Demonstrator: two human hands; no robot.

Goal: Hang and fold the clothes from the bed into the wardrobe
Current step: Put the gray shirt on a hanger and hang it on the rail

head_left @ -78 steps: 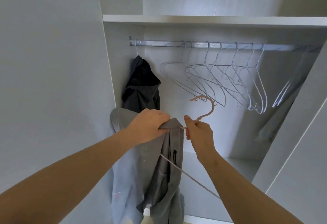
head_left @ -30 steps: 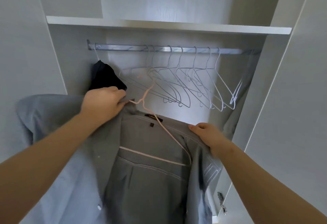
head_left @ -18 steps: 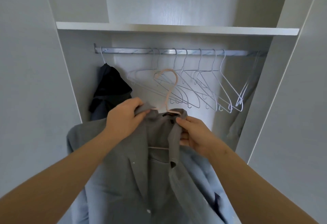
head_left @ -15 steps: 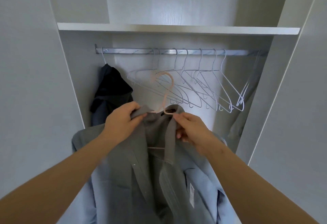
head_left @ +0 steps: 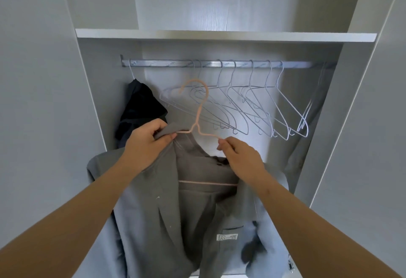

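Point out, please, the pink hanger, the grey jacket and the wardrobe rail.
pink hanger (head_left: pixel 198 112), head view, on its neck below the hook.
grey jacket (head_left: pixel 167 211), head view, on a front panel.
wardrobe rail (head_left: pixel 164 63), head view, on a bare stretch.

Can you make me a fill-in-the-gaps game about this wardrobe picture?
1. The hanger inside the grey jacket is coloured ____.
2. The dark garment hangs at the rail's ____ end.
3. The left hand grips the jacket; the right hand pinches the ____.
Missing words: pink, left, hanger.
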